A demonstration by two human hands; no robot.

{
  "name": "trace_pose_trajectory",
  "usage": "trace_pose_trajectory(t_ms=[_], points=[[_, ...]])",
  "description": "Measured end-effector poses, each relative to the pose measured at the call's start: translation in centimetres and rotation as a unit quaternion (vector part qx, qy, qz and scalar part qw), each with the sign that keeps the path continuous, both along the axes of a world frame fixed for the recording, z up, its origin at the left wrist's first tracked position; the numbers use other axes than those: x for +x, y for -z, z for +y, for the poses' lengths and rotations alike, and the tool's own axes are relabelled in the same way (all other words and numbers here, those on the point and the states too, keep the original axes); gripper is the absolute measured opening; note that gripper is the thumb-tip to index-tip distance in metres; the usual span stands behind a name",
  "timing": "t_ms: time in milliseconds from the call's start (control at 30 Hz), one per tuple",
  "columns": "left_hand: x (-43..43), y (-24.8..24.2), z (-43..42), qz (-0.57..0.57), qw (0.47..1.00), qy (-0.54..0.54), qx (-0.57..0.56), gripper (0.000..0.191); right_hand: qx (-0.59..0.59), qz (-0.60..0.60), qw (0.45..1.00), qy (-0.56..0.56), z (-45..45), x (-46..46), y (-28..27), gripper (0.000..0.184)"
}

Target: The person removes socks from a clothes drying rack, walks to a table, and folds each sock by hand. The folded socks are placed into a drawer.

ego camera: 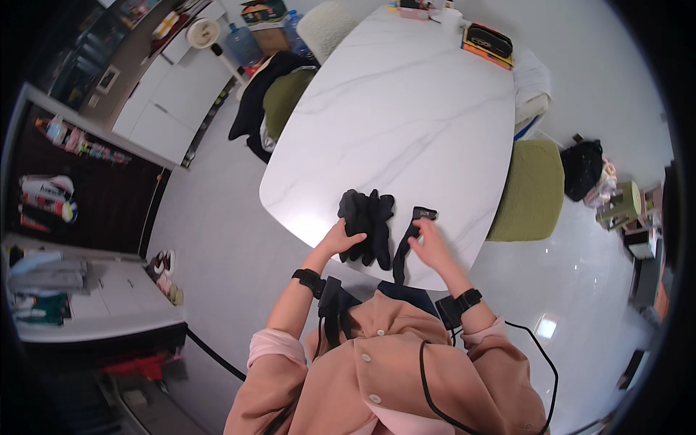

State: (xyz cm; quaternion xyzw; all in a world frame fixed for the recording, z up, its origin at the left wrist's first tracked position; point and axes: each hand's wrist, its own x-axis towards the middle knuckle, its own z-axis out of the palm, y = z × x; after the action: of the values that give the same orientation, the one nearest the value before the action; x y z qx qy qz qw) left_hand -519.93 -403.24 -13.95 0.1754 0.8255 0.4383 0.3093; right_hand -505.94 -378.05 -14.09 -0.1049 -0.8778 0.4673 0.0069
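Dark socks (375, 231) lie bunched side by side in a row near the close end of a white marble-patterned table (391, 114). My left hand (340, 239) rests against the left side of this bunch, thumb spread over it and nothing gripped. A single black sock (401, 258) is stretched out to the right, its foot end at the table's near edge and its cuff, which bears small pale writing, pointing away from me. Over that sock is my right hand (429, 244), fingertips touching it just below the cuff. Whether they pinch the fabric is unclear.
Green-covered chairs (527, 190) stand along both sides of the table. At its far right corner a black case (489, 39) lies on books. A black cable (552, 370) loops beside my right arm, and both wrists carry strapped black devices (310, 281).
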Motion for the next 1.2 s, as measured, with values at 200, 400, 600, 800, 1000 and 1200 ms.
trace_pose_trajectory(t_ms=[200, 400, 600, 800, 1000, 1200], points=[[-4.3, 3.4, -2.0, -0.085, 0.995, 0.036, 0.027, 0.079, 0.023, -0.024, 0.994, 0.107, -6.2, 2.7, 2.4, 0.049], [-9.4, 2.2, -6.6, -0.14, 0.987, 0.082, -0.02, 0.063, -0.015, -0.013, 0.954, 0.299, -10.2, 1.7, 2.1, 0.043], [-12.2, 3.9, -10.7, -0.071, 0.997, 0.024, 0.005, 0.023, 0.126, -0.002, 0.939, 0.321, -12.9, -0.4, 0.5, 0.042], [-12.6, 1.3, -10.4, -0.137, 0.989, -0.015, -0.047, 0.034, 0.163, 0.002, 0.957, 0.241, -13.1, -0.9, 0.5, 0.046], [-12.6, -5.0, -8.0, -0.084, 0.99, -0.003, 0.111, 0.035, 0.148, -0.079, 0.963, 0.209, -11.5, -1.8, 1.8, 0.052], [-10.8, -6.6, -7.7, 0.125, 0.977, 0.169, 0.031, 0.047, 0.122, -0.053, 0.975, 0.179, -9.7, -2.0, 1.4, 0.047]])
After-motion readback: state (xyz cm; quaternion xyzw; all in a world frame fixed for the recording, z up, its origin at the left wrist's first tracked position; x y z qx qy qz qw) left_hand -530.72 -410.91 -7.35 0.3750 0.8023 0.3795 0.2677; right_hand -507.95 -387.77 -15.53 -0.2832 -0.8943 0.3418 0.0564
